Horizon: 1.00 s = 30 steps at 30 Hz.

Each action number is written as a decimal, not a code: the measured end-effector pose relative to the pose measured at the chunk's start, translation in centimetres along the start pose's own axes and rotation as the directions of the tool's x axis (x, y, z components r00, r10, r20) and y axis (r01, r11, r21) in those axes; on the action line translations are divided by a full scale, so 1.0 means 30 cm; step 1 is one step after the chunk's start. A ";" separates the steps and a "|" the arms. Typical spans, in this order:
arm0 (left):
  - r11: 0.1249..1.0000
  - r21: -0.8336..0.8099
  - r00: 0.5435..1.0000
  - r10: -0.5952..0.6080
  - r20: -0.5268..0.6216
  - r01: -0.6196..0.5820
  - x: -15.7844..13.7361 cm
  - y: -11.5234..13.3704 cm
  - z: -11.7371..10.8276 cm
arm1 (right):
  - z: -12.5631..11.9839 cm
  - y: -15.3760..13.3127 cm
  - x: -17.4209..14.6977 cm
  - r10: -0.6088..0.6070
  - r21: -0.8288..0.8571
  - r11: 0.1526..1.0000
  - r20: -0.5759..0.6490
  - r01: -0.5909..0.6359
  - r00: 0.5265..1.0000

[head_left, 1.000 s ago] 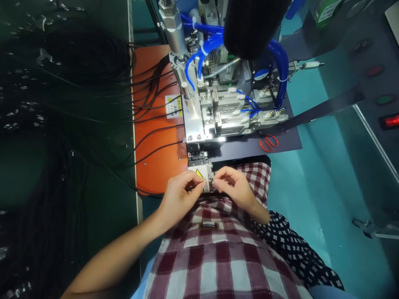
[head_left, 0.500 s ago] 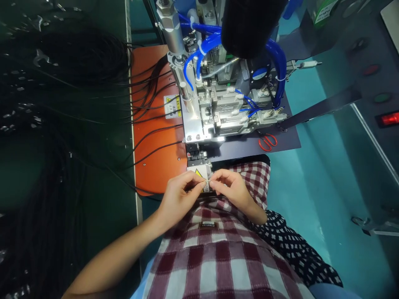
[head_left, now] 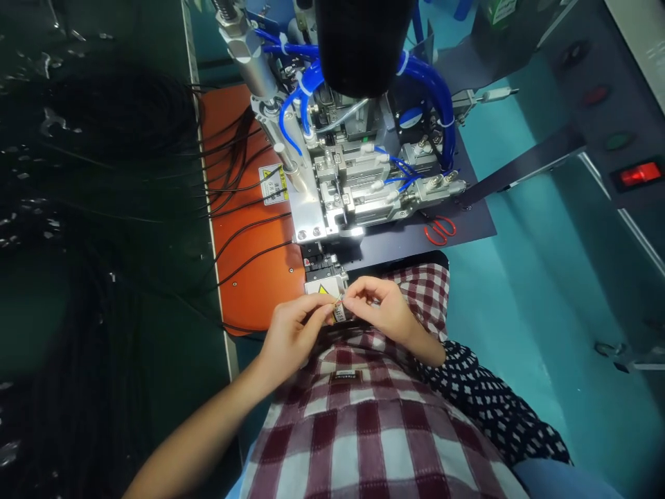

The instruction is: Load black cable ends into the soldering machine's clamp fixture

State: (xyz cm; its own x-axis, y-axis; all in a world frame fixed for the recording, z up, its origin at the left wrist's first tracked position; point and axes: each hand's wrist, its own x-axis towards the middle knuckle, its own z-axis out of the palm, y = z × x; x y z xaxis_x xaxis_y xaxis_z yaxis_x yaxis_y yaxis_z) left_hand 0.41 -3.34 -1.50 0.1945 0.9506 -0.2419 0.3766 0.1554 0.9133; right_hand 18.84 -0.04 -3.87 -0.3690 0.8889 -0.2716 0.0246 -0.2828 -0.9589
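Note:
A thin, pale, wire-like piece spans the small gap between my fingertips; its exact kind is too small to make out. My left hand pinches one end between thumb and forefinger. On the other side, the fingertips of my right hand are pressed together at its other end. Just beyond the fingers lies a white warning label with a yellow triangle, partly covered by my hands. The metal machine, with blue air tubes, stands a little farther off, touched by neither hand.
An orange board on the left carries several black cables. Red-handled scissors lie on the machine's dark base plate. A control panel with a lit red switch is at the right. A black cylinder overhangs the machine.
The camera view has shifted, so the machine sits farther left. My hands remain pinched close together, with the thin piece now tilted and showing a bit more between them.

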 end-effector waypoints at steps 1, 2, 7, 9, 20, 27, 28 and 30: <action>0.999 0.042 0.999 0.031 0.006 -0.031 -0.001 -0.004 -0.001 | -0.003 -0.009 -0.003 -0.053 -0.069 0.996 -0.012 0.052 0.999; 0.994 0.089 0.997 0.069 0.018 -0.071 -0.003 -0.009 -0.002 | -0.007 -0.021 -0.005 -0.103 -0.136 0.986 -0.007 0.102 0.995; 0.893 0.335 0.954 0.286 0.091 -0.300 -0.004 -0.029 -0.009 | -0.047 -0.083 -0.005 -0.186 -0.378 0.899 0.130 0.222 0.974; 0.851 0.370 0.928 0.355 0.117 -0.372 0.000 -0.034 -0.016 | -0.065 -0.097 0.004 -0.165 -0.405 0.886 0.180 0.226 0.970; 0.831 0.394 0.919 0.352 0.175 -0.393 0.013 -0.008 -0.031 | -0.059 -0.115 -0.020 -0.243 -0.601 0.744 0.165 0.293 0.956; 0.890 0.328 0.949 0.295 0.113 -0.316 0.009 0.000 -0.022 | -0.027 -0.082 -0.054 -0.415 -0.710 0.580 0.164 0.399 0.895; 0.893 0.318 0.948 0.295 0.118 -0.317 0.010 -0.001 -0.022 | -0.029 -0.077 -0.052 -0.419 -0.705 0.583 0.165 0.403 0.893; 0.895 0.302 0.944 0.303 0.130 -0.329 0.010 -0.005 -0.024 | -0.033 -0.071 -0.046 -0.416 -0.679 0.611 0.163 0.407 0.895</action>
State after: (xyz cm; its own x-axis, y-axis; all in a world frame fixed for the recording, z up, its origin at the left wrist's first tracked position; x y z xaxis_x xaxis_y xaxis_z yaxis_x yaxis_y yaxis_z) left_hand -0.24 -2.89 -1.47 0.4155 0.9096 0.0054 0.5469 -0.2546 0.7975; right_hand 20.23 -0.32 -1.54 -0.4916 0.8543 0.1689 0.4959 0.4340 -0.7522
